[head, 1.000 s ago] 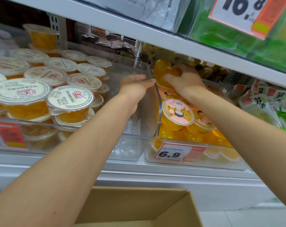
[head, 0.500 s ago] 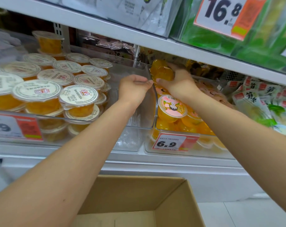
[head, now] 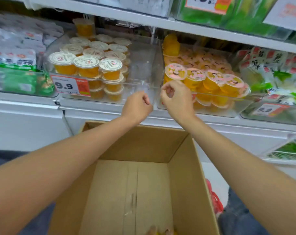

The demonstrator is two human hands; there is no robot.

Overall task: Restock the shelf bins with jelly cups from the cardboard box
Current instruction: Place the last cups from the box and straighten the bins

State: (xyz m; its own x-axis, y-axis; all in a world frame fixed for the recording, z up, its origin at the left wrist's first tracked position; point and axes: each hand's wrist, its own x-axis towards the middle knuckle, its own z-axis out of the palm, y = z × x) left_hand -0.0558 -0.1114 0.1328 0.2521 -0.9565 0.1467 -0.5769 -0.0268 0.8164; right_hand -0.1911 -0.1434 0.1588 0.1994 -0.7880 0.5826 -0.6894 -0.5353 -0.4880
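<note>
Two clear shelf bins stand side by side. The left bin (head: 144, 65) holds orange jelly cups with white lids (head: 86, 65) on its left side. The right bin (head: 242, 100) is piled with orange jelly cups with pink lids (head: 194, 77). My left hand (head: 137, 107) and my right hand (head: 177, 97) hang in front of the bins' front edges, fingers loosely curled, holding nothing. The open cardboard box (head: 182, 150) sits below my arms; a few orange cups (head: 160, 232) show at its near bottom edge.
A white shelf ledge (head: 33, 104) runs under the bins, with price tags reading 9.9 (head: 70, 85). Green and white snack packs (head: 15, 61) fill the left side and the far right (head: 276, 73). Another shelf (head: 194, 26) hangs close overhead.
Both hands have pulled back out of the bins toward me and now hang over the box. The right hand let go of the orange cup at the back of the right bin. The view dropped lower.
</note>
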